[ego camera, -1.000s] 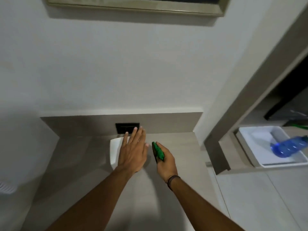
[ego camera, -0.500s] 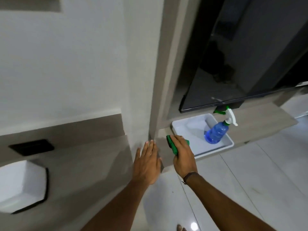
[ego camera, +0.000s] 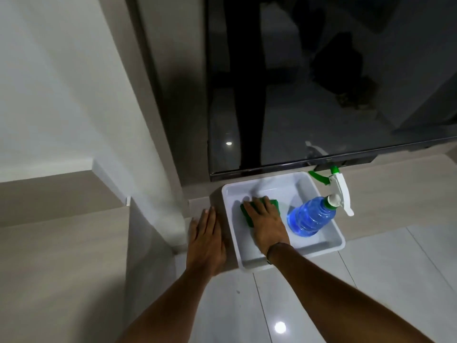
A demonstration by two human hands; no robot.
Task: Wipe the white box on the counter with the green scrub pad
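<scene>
Big dark screen (ego camera: pixel 321 82) up top, and below it the box (ego camera: pixel 331 240) sits on the worktop (ego camera: pixel 395 184), looking light and slippery, likely to slide unless steadied at its rim. Bottle (ego camera: pixel 310 216) lies inside on the right. Right hand (ego camera: pixel 268 222) presses flat, fingers (ego camera: pixel 259 203) spread over the soft pad (ego camera: pixel 247 214) against the box floor; left hand (ego camera: pixel 206 240) rests open on the worktop just left of the box.

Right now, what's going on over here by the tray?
A person is pressing the green scrub pad flat against the floor of a white tray with the right hand. A blue spray bottle lies tilted in the same tray, beside that hand. The left hand rests open on the ledge just left of the tray. The white box is not in view.
</scene>
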